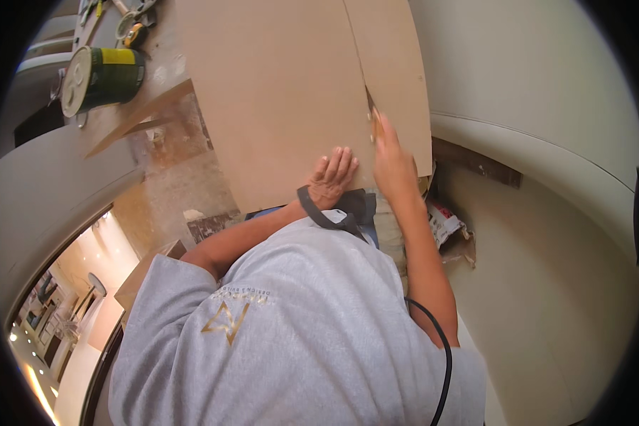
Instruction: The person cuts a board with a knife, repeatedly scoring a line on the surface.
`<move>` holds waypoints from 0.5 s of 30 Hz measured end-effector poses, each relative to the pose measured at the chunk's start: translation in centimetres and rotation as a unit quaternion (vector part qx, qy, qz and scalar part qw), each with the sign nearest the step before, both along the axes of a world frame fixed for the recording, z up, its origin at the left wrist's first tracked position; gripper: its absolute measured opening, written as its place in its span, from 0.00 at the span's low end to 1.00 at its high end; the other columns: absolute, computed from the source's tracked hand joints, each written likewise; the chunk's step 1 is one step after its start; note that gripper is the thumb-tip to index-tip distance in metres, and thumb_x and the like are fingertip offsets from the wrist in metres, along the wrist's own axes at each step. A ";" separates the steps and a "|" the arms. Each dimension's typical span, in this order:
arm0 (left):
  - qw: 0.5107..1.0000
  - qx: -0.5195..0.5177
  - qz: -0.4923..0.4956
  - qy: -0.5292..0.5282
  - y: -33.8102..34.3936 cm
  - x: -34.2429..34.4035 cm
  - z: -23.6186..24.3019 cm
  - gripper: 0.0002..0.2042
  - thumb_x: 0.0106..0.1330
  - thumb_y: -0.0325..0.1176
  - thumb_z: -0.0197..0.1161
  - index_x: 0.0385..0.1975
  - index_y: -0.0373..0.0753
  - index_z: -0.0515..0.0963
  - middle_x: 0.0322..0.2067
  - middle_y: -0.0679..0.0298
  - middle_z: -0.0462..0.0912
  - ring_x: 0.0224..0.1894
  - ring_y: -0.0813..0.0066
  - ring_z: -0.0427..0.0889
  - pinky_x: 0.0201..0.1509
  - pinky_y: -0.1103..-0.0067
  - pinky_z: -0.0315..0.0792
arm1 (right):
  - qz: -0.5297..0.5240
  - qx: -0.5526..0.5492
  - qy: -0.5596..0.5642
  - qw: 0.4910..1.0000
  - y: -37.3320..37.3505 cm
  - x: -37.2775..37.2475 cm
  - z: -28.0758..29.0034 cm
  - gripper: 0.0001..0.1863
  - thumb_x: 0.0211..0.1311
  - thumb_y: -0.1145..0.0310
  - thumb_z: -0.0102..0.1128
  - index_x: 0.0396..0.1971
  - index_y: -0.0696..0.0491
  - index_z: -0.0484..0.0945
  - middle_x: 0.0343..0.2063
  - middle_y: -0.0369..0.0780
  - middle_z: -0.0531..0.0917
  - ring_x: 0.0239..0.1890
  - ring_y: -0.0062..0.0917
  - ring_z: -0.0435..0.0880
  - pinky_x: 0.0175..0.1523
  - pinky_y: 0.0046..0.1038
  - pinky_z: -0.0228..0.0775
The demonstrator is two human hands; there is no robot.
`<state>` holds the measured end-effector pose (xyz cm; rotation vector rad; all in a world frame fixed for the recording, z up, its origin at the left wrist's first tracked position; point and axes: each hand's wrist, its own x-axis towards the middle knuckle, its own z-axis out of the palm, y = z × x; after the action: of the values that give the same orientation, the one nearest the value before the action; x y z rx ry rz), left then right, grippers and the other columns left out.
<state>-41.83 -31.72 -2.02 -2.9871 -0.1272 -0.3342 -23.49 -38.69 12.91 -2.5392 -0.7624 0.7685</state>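
A large flat tan wooden board (pixel 284 92) lies in front of me, its near edge close to my body. My left hand (pixel 331 177) rests flat on it near that edge, fingers stretched out and holding nothing. To the right of it, my right hand (pixel 395 167) is closed around the orange-brown handle of a handsaw (pixel 378 129), somewhat blurred. Little of the dark blade shows, at the near end of a long thin cut line that runs away from me through the board. The rest of the blade is hidden.
At the far left, a dark green can (pixel 113 79) with a yellow band lies beside a yellow-and-black tape measure (pixel 135 35) and other tools. A pale curved panel (pixel 532 64) stands along the right. A torn package (pixel 447 226) lies below the board's right side. A black cable (pixel 444 355) hangs by my right arm.
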 end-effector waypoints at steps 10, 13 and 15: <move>0.999 0.029 0.020 0.006 0.2 -0.7 -0.5 0.30 0.74 0.38 0.49 0.77 0.42 0.65 0.76 0.57 0.67 0.81 0.59 0.62 0.87 0.55 0.44 | -0.034 -0.038 0.069 0.996 -8.4 -6.0 9.6 0.31 0.78 0.72 0.48 0.79 0.45 0.59 0.49 0.62 0.85 0.50 0.60 0.85 0.52 0.58 0.76; 0.999 0.029 0.016 -0.019 0.5 -0.2 -0.4 0.30 0.74 0.38 0.49 0.77 0.42 0.65 0.77 0.56 0.66 0.81 0.59 0.61 0.87 0.55 0.43 | -0.008 0.040 -0.009 0.999 -8.2 -5.6 6.0 0.30 0.78 0.71 0.48 0.78 0.44 0.60 0.46 0.60 0.86 0.46 0.61 0.86 0.50 0.59 0.76; 1.000 0.002 0.011 0.016 0.1 0.0 1.1 0.28 0.75 0.37 0.52 0.75 0.43 0.68 0.77 0.59 0.67 0.81 0.61 0.62 0.86 0.57 0.45 | -0.020 0.024 0.010 0.999 -3.8 -2.6 0.9 0.29 0.79 0.70 0.48 0.77 0.44 0.61 0.43 0.59 0.88 0.43 0.62 0.87 0.49 0.61 0.76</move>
<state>-41.81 -31.58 -0.95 -2.9835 -0.1562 -0.2840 -26.04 -42.53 13.86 -2.4922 -0.7140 0.7520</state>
